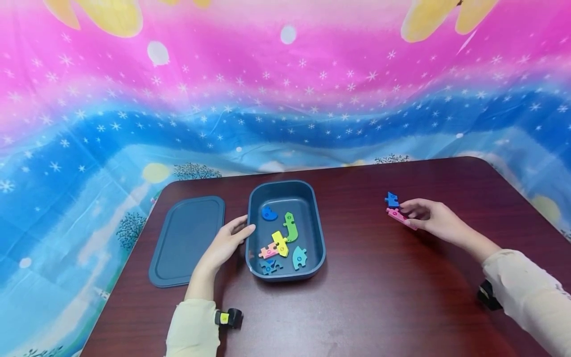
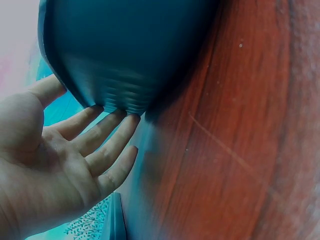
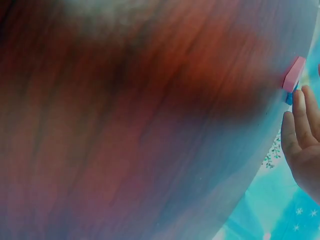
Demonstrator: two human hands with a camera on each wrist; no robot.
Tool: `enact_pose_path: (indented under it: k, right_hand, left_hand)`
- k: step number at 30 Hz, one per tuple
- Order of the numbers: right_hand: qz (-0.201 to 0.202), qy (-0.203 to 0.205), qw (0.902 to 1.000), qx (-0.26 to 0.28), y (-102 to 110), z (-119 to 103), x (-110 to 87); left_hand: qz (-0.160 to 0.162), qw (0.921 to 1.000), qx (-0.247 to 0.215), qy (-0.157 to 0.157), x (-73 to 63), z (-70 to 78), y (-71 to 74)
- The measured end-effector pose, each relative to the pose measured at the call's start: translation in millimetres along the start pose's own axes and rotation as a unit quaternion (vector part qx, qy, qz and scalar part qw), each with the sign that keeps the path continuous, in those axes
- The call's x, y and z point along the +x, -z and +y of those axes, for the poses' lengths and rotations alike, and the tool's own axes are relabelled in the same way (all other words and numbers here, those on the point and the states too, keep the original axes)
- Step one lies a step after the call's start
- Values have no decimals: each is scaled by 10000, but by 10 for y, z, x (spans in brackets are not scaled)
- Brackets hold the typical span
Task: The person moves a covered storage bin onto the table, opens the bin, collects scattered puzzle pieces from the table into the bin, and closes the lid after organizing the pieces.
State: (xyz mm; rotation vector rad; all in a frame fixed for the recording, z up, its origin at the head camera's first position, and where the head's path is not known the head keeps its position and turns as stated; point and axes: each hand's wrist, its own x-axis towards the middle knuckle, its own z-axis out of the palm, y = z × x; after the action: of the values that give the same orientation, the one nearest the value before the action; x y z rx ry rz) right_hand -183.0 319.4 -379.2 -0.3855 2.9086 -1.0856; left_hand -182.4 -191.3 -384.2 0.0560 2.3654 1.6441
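Observation:
A dark grey plastic box (image 1: 320, 248) stands open on the table. My left hand (image 1: 229, 240) holds its left side, thumb at the rim; in the left wrist view the fingertips (image 2: 131, 120) touch the outer wall. Inside lie several puzzle pieces, including a blue one (image 1: 268, 213), a green one (image 1: 291, 229), a yellow one (image 1: 280, 244) and a teal one (image 1: 299, 258). At the right, my right hand (image 1: 434, 218) pinches a pink puzzle piece (image 1: 395, 214) between thumb and fingers. A blue puzzle piece (image 1: 392, 200) lies just beyond it; whether they interlock, I cannot tell.
The flat grey lid (image 1: 189, 240) lies left of the box, partly behind my left forearm. All stands on a dark red-brown wooden table (image 1: 357, 307). A printed pink and blue cloth (image 1: 285, 99) hangs behind the table's far edge.

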Motion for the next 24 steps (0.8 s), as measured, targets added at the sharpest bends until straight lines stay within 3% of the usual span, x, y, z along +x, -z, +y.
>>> enact_pose_path:
  k: [11, 24]
  right_hand:
    - [-172, -56, 9994, -309, -15, 57, 37]
    - [-245, -249, 9990, -283, -40, 79, 137]
  left_hand:
    - [-5, 10000, -14, 7, 1, 12, -9]
    - [2, 10000, 13, -7, 6, 3, -7]
